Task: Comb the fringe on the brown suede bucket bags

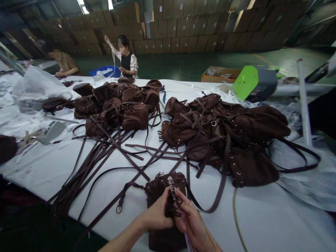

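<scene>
A dark brown fringed bag [166, 239] lies at the table's near edge, below both my hands. My left hand [159, 211] is closed on the bag's dark fringe [172, 196], thumb upward. My right hand [190, 218] pinches the same bunch from the right, fingers wrapped round a pale narrow strip [188, 242]. The strip's pale end shows above the fingers, with dark strands across it. My fingers hide how strip and fringe are joined. Left of the bag, a strap with a buckle [119, 209] rests on the table.
Piles of brown fringed bags lie at left [135, 117] and right [252, 164]. Loose straps [86, 171] hang over the front edge. A green and grey machine [253, 84] stands back right, near a white post [304, 105]. A hose [237, 217] crosses the table. Two people sit across it.
</scene>
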### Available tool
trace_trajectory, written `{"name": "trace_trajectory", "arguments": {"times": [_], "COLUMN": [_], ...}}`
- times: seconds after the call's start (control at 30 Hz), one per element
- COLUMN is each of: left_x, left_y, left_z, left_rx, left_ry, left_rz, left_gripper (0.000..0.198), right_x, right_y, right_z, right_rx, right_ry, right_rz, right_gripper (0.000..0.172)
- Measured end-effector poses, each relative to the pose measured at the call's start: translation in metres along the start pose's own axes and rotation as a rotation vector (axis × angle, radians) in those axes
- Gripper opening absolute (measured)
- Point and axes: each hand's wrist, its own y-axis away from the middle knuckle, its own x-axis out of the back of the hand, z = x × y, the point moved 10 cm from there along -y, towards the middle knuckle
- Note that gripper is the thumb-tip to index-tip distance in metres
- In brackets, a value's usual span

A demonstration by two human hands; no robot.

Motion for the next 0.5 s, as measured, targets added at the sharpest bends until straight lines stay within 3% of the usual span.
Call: {"name": "trace_trajectory", "arguments": {"times": [0.1,0.2,0.33,0.5], "left_x": [-0.009,-0.003,0.001,-0.016], "left_y": [-0.012,-0.027,-0.034,-0.030], "left_z": [-0.026,-0.046,-0.071,-0.098], "left_rx": [0.003,0.085,0.184,0.296], "left_ry": [-0.464,-0.720,-0.861,-0.963], "left_rz": [0.158,0.188,0.113,-0.008], "left_gripper": [0.049,0.018,0.021,0.029], "right_x": [-0.002,0.001,0.021,0.052], "right_y": [0.005,0.019,0.040,0.057], "right_z": [0.000,0.004,0.008,0.015], "right_rx": [-0.033,-0.059,-0.091,-0.157], "right_ry": [0.110,0.211,0.300,0.395], "right_rz": [0.021,0.033,0.037,0.081], "right_gripper": [0.061,0.062,0.062,0.064]}}
